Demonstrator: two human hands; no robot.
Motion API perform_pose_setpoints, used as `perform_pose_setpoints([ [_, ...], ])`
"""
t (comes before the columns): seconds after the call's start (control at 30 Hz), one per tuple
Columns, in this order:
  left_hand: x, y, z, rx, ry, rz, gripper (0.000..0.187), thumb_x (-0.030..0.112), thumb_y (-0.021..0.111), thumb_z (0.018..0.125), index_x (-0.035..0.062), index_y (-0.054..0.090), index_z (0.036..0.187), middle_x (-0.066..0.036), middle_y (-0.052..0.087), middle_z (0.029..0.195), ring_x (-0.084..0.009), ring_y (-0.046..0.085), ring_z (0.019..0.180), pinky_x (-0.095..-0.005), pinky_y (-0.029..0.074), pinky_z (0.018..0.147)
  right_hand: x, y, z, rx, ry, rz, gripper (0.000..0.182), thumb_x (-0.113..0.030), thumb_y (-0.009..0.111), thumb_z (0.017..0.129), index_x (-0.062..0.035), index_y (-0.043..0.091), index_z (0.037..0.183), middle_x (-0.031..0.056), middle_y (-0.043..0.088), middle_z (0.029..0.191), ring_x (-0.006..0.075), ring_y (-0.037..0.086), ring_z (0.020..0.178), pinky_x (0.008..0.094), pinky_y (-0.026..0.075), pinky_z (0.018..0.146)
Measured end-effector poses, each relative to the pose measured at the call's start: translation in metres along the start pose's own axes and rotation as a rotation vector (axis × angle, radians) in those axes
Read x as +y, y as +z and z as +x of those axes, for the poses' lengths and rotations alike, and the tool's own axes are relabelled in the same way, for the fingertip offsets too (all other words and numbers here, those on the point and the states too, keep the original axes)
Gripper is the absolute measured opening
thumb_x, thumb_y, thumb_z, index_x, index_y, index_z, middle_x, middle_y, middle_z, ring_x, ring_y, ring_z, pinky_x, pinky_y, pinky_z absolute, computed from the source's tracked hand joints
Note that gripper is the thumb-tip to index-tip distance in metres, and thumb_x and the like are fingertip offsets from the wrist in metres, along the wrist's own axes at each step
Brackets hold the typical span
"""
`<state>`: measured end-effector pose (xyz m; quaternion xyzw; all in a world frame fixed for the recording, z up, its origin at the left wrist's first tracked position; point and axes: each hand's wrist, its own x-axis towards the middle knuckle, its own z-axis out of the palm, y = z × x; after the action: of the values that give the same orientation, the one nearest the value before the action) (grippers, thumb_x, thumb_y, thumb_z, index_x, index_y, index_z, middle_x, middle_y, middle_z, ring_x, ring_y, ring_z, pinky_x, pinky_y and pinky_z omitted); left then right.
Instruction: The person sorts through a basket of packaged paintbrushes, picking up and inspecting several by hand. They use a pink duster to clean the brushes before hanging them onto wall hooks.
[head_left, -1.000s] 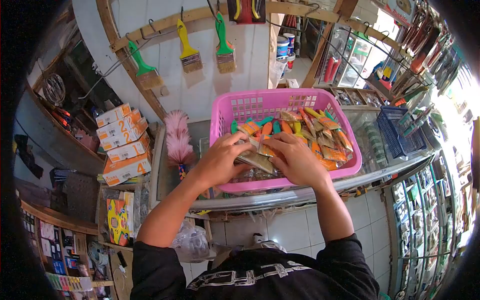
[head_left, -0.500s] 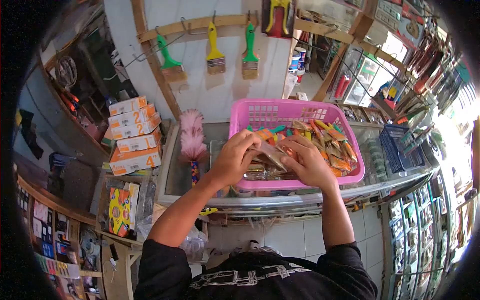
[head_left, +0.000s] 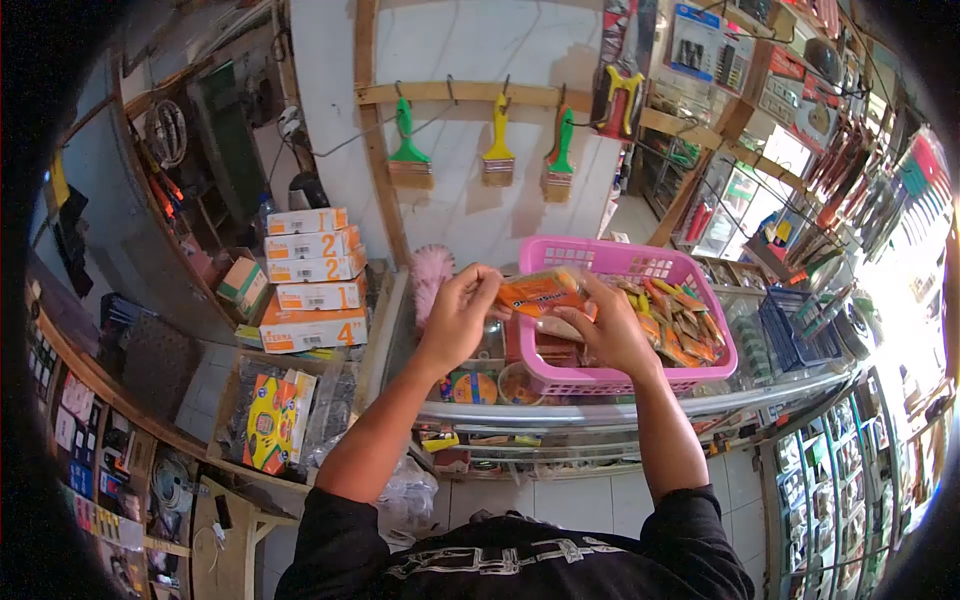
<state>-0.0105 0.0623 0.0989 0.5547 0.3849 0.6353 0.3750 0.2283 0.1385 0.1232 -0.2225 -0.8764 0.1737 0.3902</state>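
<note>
An orange plastic packet (head_left: pixel 543 290) with dark lettering is held up between both hands, over the left end of a pink basket (head_left: pixel 690 376). My left hand (head_left: pixel 462 312) pinches its left edge with closed fingers. My right hand (head_left: pixel 608 325) grips its right side, the thumb lying across the front. Many small packaged items (head_left: pixel 672 325) in orange, yellow and red fill the basket's right part, beside my right hand. What lies under my right palm is hidden.
The basket stands on a glass counter (head_left: pixel 600 409). A pink duster (head_left: pixel 432 285) and a roll of tape (head_left: pixel 474 387) are left of it. Stacked orange-white boxes (head_left: pixel 314 325) stand further left; a blue basket (head_left: pixel 800 328) is at right. Paintbrushes (head_left: pixel 499 142) hang behind.
The view has shifted, so the basket appears further right. A packet's orange printed face now shows between my hands, where a pale, brownish packet was seen before.
</note>
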Motion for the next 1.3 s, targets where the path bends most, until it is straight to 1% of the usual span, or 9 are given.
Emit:
perform_pose_setpoints([
  [0.2, 0.024, -0.05, -0.039, 0.049, -0.164, -0.346, 0.038, 0.038, 0.052, 0.112, 0.0032, 0.066, 0.121, -0.007, 0.072, 0.104, -0.0133, 0.067, 0.089, -0.0291, 0.055, 0.084, -0.062, 0.018, 0.031, -0.111, 0.154, 0.244, 0.054, -0.012, 0.073, 0.098, -0.0018, 0.05, 0.146, 0.0144, 0.075, 0.095, 0.0205, 0.073, 0.086, 0.0363, 0.056, 0.078],
  [0.3, 0.025, -0.063, -0.059, 0.161, -0.207, -0.6, 0.041, 0.042, 0.053, 0.111, 0.0046, 0.067, 0.119, -0.005, 0.071, 0.101, -0.0149, 0.063, 0.092, -0.031, 0.05, 0.084, -0.074, 0.052, 0.037, -0.077, 0.112, 0.384, 0.054, -0.018, 0.073, 0.099, -0.0014, 0.05, 0.145, 0.0205, 0.074, 0.089, 0.0233, 0.073, 0.072, 0.038, 0.054, 0.065],
  [0.43, 0.029, -0.084, -0.086, 0.315, -0.361, -0.837, 0.035, 0.036, 0.054, 0.11, 0.0035, 0.066, 0.112, -0.006, 0.07, 0.099, -0.0176, 0.064, 0.092, -0.0308, 0.052, 0.084, -0.084, 0.093, 0.037, -0.158, 0.189, 0.512, 0.056, -0.018, 0.071, 0.101, 0.0017, 0.047, 0.148, 0.0199, 0.073, 0.091, 0.0218, 0.072, 0.074, 0.0375, 0.055, 0.065],
  [0.47, 0.018, -0.095, -0.094, 0.334, -0.383, -0.825, 0.033, 0.033, 0.054, 0.11, 0.0026, 0.066, 0.113, -0.007, 0.07, 0.1, -0.018, 0.064, 0.092, -0.0309, 0.052, 0.084, -0.077, 0.104, 0.036, -0.235, 0.203, 0.483, 0.055, -0.014, 0.065, 0.105, -0.0009, 0.042, 0.154, 0.014, 0.072, 0.112, 0.0125, 0.069, 0.092, 0.0304, 0.058, 0.071],
  [0.6, -0.027, -0.126, -0.124, 0.336, -0.517, -0.784, 0.027, 0.021, 0.055, 0.107, -0.0011, 0.061, 0.122, -0.011, 0.07, 0.107, -0.0197, 0.066, 0.091, -0.0307, 0.055, 0.082, -0.059, 0.153, 0.019, -0.295, 0.215, 0.441, 0.054, -0.014, 0.066, 0.105, 0.0009, 0.044, 0.152, 0.0135, 0.072, 0.111, 0.0116, 0.068, 0.089, 0.0297, 0.059, 0.068],
  [0.7, -0.048, -0.128, -0.137, 0.436, -0.546, -0.755, 0.031, 0.025, 0.056, 0.108, 0.0018, 0.059, 0.128, -0.012, 0.068, 0.116, -0.0213, 0.064, 0.103, -0.035, 0.052, 0.095, -0.063, 0.181, 0.006, -0.18, 0.425, 0.606, 0.046, -0.015, 0.068, 0.103, 0.0042, 0.05, 0.141, 0.0144, 0.067, 0.079, 0.0183, 0.067, 0.072, 0.0364, 0.053, 0.065],
  [0.9, -0.069, -0.091, -0.135, 0.651, -0.386, -0.841, 0.046, 0.038, 0.058, 0.109, 0.0054, 0.052, 0.141, -0.014, 0.061, 0.132, -0.0267, 0.053, 0.132, -0.0466, 0.043, 0.111, -0.055, 0.232, -0.013, -0.026, 0.538, 0.527, 0.033, -0.027, 0.072, 0.101, 0.0041, 0.064, 0.112, 0.0125, 0.07, 0.083, 0.0145, 0.064, 0.075, 0.0341, 0.051, 0.067],
  [1.1, -0.094, -0.097, -0.137, 0.606, -0.28, -0.701, 0.044, 0.033, 0.054, 0.111, 0.008, 0.046, 0.146, -0.014, 0.061, 0.139, -0.03, 0.065, 0.123, -0.0463, 0.05, 0.109, -0.039, 0.256, -0.017, -0.115, 0.494, 0.555, 0.032, -0.027, 0.066, 0.105, 0.0044, 0.068, 0.104, 0.0047, 0.067, 0.077, 0.0104, 0.058, 0.071, 0.0322, 0.049, 0.066],
  [1.3, -0.067, -0.106, -0.144, 0.536, -0.216, -0.749, 0.042, 0.028, 0.055, 0.111, 0.0114, 0.043, 0.148, -0.015, 0.06, 0.141, -0.0338, 0.063, 0.127, -0.0521, 0.054, 0.104, -0.009, 0.262, -0.01, 0.058, 0.583, 0.099, 0.048, -0.044, 0.067, 0.101, 0.001, 0.066, 0.12, 0.0151, 0.073, 0.084, 0.0311, 0.074, 0.082, 0.0437, 0.056, 0.077],
])
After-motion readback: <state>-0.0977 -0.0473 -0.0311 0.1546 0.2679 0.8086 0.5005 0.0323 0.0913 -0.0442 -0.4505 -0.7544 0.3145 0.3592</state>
